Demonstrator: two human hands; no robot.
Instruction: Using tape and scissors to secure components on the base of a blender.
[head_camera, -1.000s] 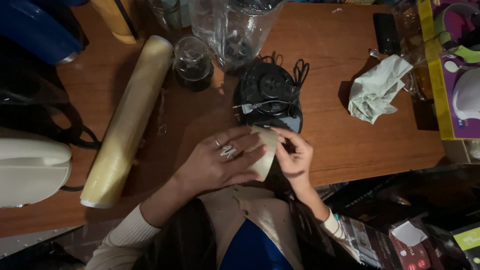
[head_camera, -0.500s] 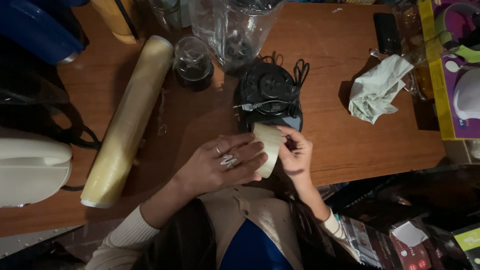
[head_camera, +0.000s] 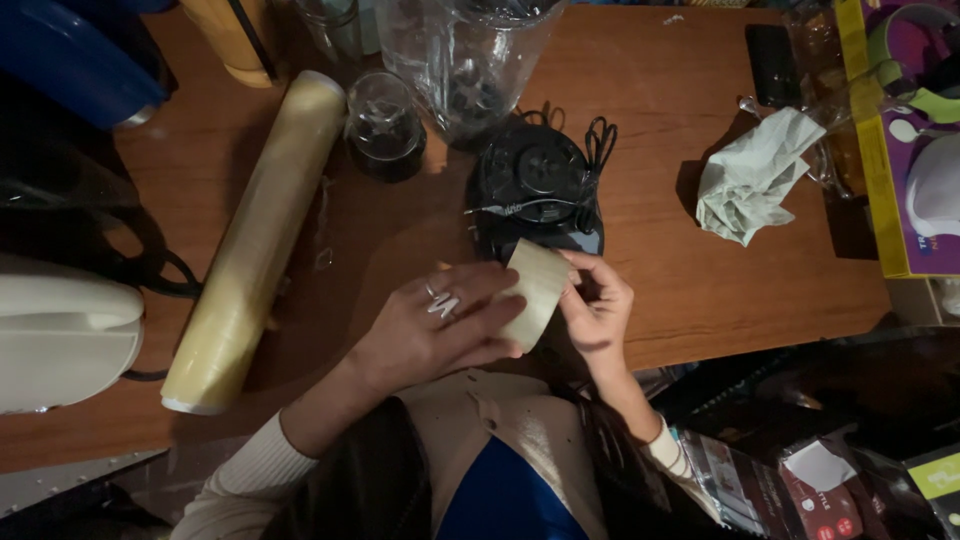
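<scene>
We work over a wooden desk crowded with things. Largest is the long roll of clear film lying slantwise at our left, with a white appliance beside it at the desk's left edge. Ahead stands a clear blender jar, a smaller grinder cup beside it, and in front of them the black blender base with its cord coiled on top. A crumpled pale cloth lies well apart to the right, near a purple box.

Since a second ago the roll of tan tape sits a little higher between our hands and has turned its flat face more toward us; we judge that we are turning it to find the loose end.

Our left hand lies over the tape's left side, fingers closed round it in a firm grip. Our right hand touches the tape's right edge, fingertips curled against it, thumb and forefinger pinching at the rim. The tape is held just above the desk's near edge, right in front of the blender base.
</scene>
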